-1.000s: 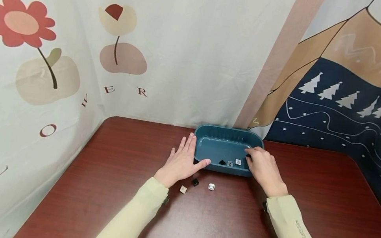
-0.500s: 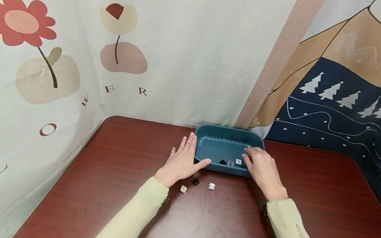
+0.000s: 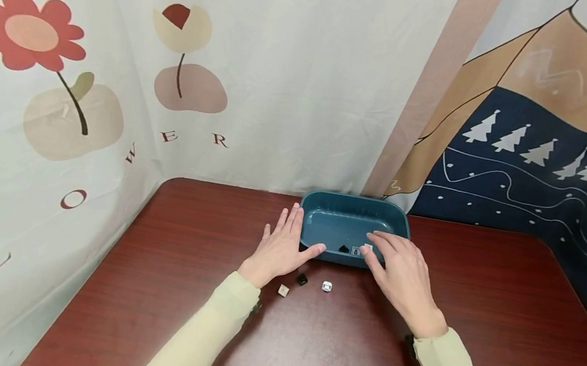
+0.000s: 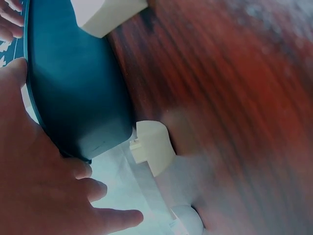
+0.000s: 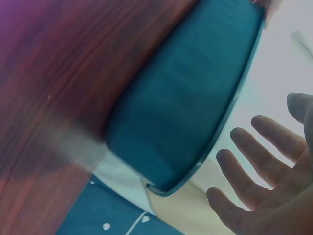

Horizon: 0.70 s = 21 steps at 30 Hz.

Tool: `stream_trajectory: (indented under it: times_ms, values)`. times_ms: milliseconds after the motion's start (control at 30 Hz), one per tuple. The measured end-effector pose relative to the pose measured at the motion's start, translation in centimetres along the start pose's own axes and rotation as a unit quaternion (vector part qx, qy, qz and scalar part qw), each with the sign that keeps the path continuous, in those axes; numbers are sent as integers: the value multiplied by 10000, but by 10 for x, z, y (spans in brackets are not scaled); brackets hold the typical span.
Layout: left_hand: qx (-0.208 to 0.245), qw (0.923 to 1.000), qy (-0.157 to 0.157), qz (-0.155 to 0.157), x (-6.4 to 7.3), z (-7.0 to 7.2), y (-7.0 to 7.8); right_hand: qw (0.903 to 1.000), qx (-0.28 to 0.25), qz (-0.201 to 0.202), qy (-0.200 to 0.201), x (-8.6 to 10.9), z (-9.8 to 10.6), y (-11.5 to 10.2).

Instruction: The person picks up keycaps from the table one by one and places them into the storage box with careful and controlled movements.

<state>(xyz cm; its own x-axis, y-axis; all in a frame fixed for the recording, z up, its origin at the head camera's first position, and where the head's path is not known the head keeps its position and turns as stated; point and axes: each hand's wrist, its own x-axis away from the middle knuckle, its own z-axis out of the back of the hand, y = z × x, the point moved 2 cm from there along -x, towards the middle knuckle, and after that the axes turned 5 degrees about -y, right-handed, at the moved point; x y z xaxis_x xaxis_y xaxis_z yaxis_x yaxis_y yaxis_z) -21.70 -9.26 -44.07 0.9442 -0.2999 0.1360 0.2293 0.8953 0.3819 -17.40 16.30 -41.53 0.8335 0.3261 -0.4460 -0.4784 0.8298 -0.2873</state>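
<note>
A blue-green plastic basin (image 3: 347,197) stands at the far edge of the table. My left hand (image 3: 276,253) lies against its left end, fingers straight and thumb over the front rim. My right hand (image 3: 405,276) hovers over the basin's right front corner, its fingers extended and spread apart with nothing between them, as the right wrist view shows too. Inside the basin lie a black keycap (image 3: 343,248) and pale square keycaps (image 3: 355,251), partly covered by the right thumb. On the table in front are a cream keycap (image 3: 283,291), a black keycap (image 3: 302,279) and a white keycap (image 3: 327,286).
The brown wooden table (image 3: 179,266) has rounded far corners. Right behind it hangs a white curtain (image 3: 294,85) printed with flowers, and a dark blue cloth (image 3: 536,176) with trees at the right.
My right hand has opened its curled fingers and shifted left and nearer, over the basin's front corner. The dark piece at its fingertips is no longer visible. My left hand stays put.
</note>
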Motion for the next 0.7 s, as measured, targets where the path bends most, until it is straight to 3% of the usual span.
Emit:
stream_trajectory:
  times_ms: [700]
  values:
    - [-53,10000,36,-27,-1,0,0,9956,-135,724,-588,28,-16,-41]
